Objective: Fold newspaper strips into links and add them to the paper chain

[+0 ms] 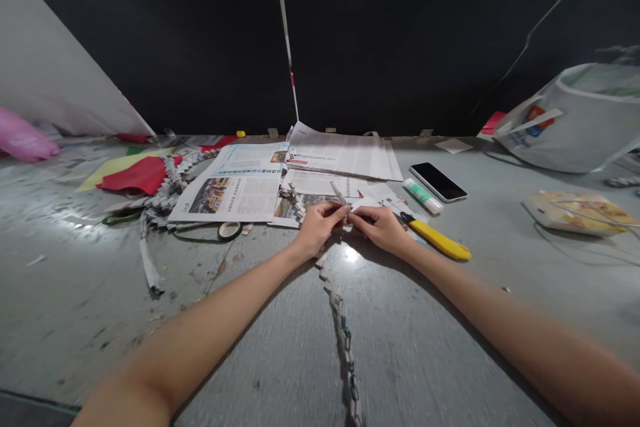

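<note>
My left hand [320, 225] and my right hand [381, 228] meet at the middle of the table, fingers pinched together. Between their fingertips a narrow white paper strip [337, 192] sticks up at a slant. From under my left hand a chain of folded paper links [346, 340] trails over the tabletop toward me. My fingers partly hide where strip and chain meet. To the right of my right hand lies a yellow box cutter [441, 240]. Just beyond it are a glue stick [423, 196] and a smartphone [438, 181].
Newspapers [250, 187] spread beyond my hands, with a stack of printed sheets [340, 152] behind. A tape roll [230, 231], red paper [135, 175] and a heap of folded paper chain [173, 180] lie left. At right are a tissue pack [575, 212] and a white bag [575, 127].
</note>
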A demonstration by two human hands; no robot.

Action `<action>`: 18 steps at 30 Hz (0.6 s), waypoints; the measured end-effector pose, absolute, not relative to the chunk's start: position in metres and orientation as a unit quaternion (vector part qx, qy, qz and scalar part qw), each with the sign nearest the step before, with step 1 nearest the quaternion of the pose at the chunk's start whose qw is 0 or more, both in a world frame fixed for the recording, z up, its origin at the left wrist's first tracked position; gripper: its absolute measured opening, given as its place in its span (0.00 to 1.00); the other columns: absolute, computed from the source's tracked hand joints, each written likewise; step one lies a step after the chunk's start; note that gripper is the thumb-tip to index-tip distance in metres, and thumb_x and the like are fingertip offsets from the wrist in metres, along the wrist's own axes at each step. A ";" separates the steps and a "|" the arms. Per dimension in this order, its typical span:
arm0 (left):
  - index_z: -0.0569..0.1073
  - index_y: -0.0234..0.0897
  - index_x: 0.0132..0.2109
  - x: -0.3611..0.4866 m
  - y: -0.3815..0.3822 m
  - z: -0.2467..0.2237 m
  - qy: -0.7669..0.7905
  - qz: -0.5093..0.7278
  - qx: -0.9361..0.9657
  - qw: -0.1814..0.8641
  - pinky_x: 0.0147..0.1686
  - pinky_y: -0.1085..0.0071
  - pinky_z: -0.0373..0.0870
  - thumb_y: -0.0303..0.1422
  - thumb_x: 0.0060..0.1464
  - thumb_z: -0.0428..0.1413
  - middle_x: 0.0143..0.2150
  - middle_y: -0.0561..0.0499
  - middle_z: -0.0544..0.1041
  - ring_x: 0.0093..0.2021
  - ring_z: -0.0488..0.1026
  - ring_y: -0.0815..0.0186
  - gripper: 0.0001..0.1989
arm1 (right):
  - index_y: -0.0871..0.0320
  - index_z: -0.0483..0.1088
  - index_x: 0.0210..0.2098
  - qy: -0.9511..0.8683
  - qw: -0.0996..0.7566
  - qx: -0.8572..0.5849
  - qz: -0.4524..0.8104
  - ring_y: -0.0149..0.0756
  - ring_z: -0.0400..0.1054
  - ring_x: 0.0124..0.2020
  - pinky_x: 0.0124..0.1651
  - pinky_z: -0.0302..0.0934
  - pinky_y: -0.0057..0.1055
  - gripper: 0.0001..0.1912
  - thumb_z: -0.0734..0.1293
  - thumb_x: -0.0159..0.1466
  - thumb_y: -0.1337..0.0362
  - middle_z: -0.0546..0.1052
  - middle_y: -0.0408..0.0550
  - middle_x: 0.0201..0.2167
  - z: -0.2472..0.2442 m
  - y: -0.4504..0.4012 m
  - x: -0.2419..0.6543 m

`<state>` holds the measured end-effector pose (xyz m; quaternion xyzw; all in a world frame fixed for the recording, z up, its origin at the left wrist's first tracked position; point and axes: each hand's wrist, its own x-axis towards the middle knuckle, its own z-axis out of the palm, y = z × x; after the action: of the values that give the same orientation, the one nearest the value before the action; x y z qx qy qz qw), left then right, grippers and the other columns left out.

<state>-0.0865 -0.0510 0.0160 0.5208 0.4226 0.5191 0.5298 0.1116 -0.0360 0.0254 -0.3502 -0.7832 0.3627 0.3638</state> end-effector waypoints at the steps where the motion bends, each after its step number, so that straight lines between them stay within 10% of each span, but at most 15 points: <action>1: 0.81 0.34 0.39 -0.086 -0.051 0.015 0.424 0.525 0.520 0.524 0.34 0.70 0.68 0.52 0.54 0.70 0.32 0.50 0.78 0.31 0.71 0.68 0.23 | 0.54 0.74 0.30 -0.781 0.363 -0.351 0.368 0.33 0.64 0.23 0.31 0.59 0.33 0.24 0.67 0.74 0.44 0.74 0.41 0.21 0.026 -0.036 0.111; 18: 0.76 0.37 0.38 -0.087 -0.057 0.022 0.444 0.451 0.599 0.490 0.27 0.70 0.59 0.55 0.63 0.64 0.28 0.53 0.73 0.26 0.66 0.70 0.23 | 0.53 0.67 0.26 -0.694 0.462 -0.407 0.373 0.33 0.59 0.22 0.28 0.55 0.33 0.30 0.68 0.70 0.36 0.67 0.40 0.20 0.025 -0.034 0.110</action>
<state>-0.0867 -0.0569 0.0217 0.5992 0.4445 0.4513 0.4897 0.1095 -0.0338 0.0247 -0.4072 -0.6936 0.3735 0.4621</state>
